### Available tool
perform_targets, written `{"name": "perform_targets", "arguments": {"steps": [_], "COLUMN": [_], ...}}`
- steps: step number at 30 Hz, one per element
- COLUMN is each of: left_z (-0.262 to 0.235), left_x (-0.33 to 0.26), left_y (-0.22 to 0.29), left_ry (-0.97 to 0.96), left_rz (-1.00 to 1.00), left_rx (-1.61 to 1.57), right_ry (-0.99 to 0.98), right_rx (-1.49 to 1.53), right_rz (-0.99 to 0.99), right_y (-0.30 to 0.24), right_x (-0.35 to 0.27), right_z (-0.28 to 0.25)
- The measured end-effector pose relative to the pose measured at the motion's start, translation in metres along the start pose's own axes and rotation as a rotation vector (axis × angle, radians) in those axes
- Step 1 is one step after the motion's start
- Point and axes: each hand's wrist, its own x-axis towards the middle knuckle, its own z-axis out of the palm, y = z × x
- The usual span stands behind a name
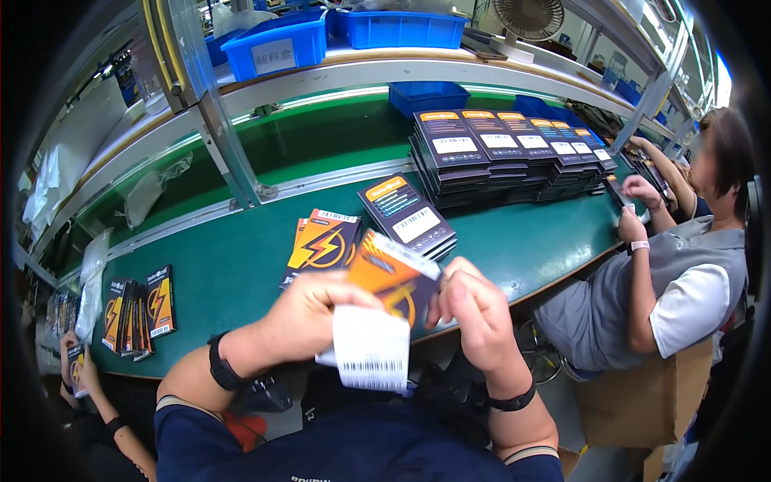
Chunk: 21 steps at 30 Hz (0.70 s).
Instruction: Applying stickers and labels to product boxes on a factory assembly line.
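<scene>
My left hand [301, 312] is closed on a white sheet of barcode labels [374, 350], which hangs down from its fingers. Just above the sheet is a flat orange and dark box [391, 273] with a lightning bolt, slightly blurred; the left fingers overlap its lower edge. My right hand [479, 320] is curled in a pinch at the right edge of that box. What its fingertips hold, if anything, is hidden. Beyond my hands, similar boxes [331, 235] lie bolt side up, beside a short stack of dark boxes [408, 213] showing white labels.
Tall rows of stacked boxes [507, 157] stand at the back right of the green table [217, 265]. More boxes [132, 309] lie at the left. Blue bins [277, 44] fill the shelf above. A co-worker [666, 265] sits at the right; another person's hands [80, 365] show at the left.
</scene>
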Motion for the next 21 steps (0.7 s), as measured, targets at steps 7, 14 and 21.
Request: {"name": "perform_targets", "arguments": {"steps": [7,14,21], "left_z": [-0.058,-0.058,-0.028], "left_x": [0.041,0.047,0.027], "left_y": [-0.034,-0.067,-0.037], "left_ry": [0.378,0.451,0.420], "left_rz": [0.011,0.051,0.272], "left_rx": [0.180,0.628,0.618], "right_ry": [0.093,0.001,0.053], "right_rx": [0.080,-0.021,-0.265], "right_rz": [0.076,0.075,-0.024], "right_y": [0.012,0.009,0.011], "right_x": [-0.003,-0.004,0.000], "right_z": [-0.002,-0.001,0.017]}}
